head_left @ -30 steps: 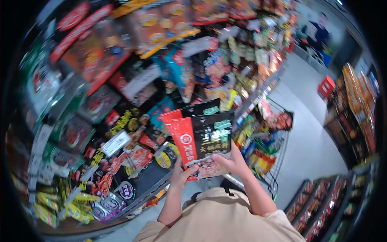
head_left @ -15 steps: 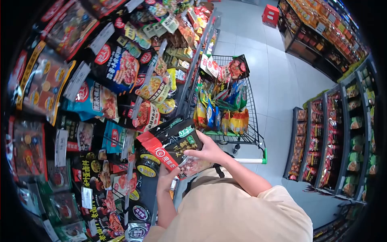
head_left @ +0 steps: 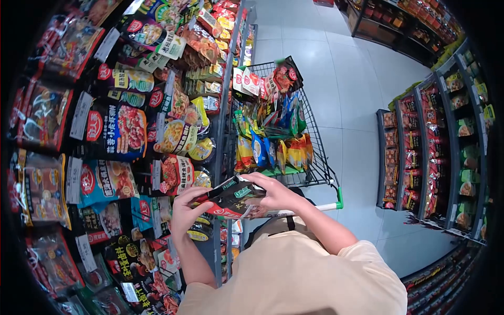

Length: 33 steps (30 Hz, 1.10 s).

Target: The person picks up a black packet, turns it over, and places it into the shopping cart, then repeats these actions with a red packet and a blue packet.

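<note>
Between both hands I hold a black and red food packet (head_left: 233, 198), tilted so that its printed front is foreshortened. My left hand (head_left: 188, 209) grips its left end, thumb on the front. Around the right end close the fingers of my right hand (head_left: 275, 193). Just beyond the packet stands a wire shopping cart (head_left: 321, 142) with a green-tipped handle. Inside it are several bright packets, among them a blue and white one (head_left: 258, 150) and a black and red one (head_left: 286, 75) on top.
Shelves of packaged foods rise on the left, with blue packets (head_left: 107, 181), bowl-shaped tubs (head_left: 202, 149) and price tags (head_left: 81, 115). To the right runs another shelf rack (head_left: 412, 147). Grey tiled floor (head_left: 357, 79) lies between, and a dark display stand (head_left: 378, 26) is at the back.
The packet has tipped, its front now more foreshortened, and my left hand has moved up to its left end. My view has shifted, so the cart appears farther left.
</note>
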Available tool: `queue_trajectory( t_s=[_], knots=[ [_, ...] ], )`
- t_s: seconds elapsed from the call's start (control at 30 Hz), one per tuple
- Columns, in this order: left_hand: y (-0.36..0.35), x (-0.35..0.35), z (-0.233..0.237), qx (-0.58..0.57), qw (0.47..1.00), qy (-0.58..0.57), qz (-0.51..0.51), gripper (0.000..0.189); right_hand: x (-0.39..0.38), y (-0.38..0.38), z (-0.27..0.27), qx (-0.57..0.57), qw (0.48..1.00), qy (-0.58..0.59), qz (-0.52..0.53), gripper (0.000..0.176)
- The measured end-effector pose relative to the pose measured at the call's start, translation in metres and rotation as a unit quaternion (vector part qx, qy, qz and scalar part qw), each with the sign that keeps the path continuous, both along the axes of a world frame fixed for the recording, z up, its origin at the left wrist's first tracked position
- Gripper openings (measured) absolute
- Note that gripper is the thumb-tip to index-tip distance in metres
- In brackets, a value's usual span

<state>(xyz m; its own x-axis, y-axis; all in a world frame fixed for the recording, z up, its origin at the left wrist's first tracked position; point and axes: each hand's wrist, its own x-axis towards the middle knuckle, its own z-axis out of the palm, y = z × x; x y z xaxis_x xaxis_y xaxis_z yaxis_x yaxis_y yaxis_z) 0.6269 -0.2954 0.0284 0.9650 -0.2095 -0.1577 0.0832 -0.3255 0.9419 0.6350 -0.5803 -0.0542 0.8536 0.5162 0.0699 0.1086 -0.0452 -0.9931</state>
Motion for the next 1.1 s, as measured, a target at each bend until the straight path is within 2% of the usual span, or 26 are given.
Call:
queue_trajectory(
  t_s=[0.03, 0.07, 0.13, 0.2, 0.27, 0.3, 0.4, 0.57, 0.67, 0.77, 0.9, 1.1],
  knots=[
    [-0.008, 0.01, 0.005, 0.137, 0.984, -0.1, -0.058, 0.038, 0.005, -0.006, -0.001, 0.0, 1.0, -0.02, 0.002, 0.071],
    [-0.019, 0.017, 0.011, 0.14, 0.983, -0.097, -0.062, 0.038, 0.008, -0.011, -0.006, 0.003, 1.0, -0.016, -0.001, 0.071],
    [-0.05, 0.029, 0.02, 0.239, 0.957, -0.124, -0.106, 0.031, 0.014, -0.018, -0.016, -0.006, 1.0, -0.026, -0.007, 0.071],
    [-0.067, 0.041, 0.007, 0.254, 0.95, -0.145, -0.113, 0.025, 0.02, -0.027, -0.021, -0.006, 0.999, -0.036, -0.024, 0.069],
    [-0.081, 0.054, -0.002, 0.291, 0.904, -0.277, -0.148, 0.02, 0.027, -0.038, -0.024, -0.004, 0.999, 0.014, -0.046, 0.068],
    [-0.088, 0.06, -0.009, 0.272, 0.9, -0.305, -0.152, 0.015, 0.029, -0.043, -0.027, -0.002, 0.998, 0.018, -0.054, 0.069],
    [-0.1, 0.073, -0.017, 0.289, 0.891, -0.311, -0.16, 0.014, 0.038, -0.054, -0.034, 0.006, 0.997, 0.046, -0.068, 0.069],
    [-0.111, 0.1, -0.03, 0.295, 0.892, -0.299, -0.167, 0.015, 0.06, -0.065, -0.047, 0.023, 0.994, 0.083, -0.073, 0.07],
    [-0.115, 0.115, -0.028, 0.31, 0.901, -0.246, -0.179, 0.019, 0.071, -0.07, -0.064, 0.052, 0.991, 0.101, -0.066, 0.07],
    [-0.117, 0.13, -0.017, 0.245, 0.954, -0.053, -0.164, 0.035, 0.076, -0.072, -0.07, 0.084, 0.985, 0.138, -0.068, 0.068],
    [-0.114, 0.142, -0.015, 0.221, 0.959, -0.016, -0.178, 0.042, 0.083, -0.081, -0.068, 0.096, 0.98, 0.156, -0.077, 0.065],
    [-0.119, 0.14, -0.024, 0.197, 0.97, -0.042, -0.137, 0.036, 0.087, -0.087, -0.066, 0.116, 0.976, 0.171, -0.073, 0.064]
  ],
)
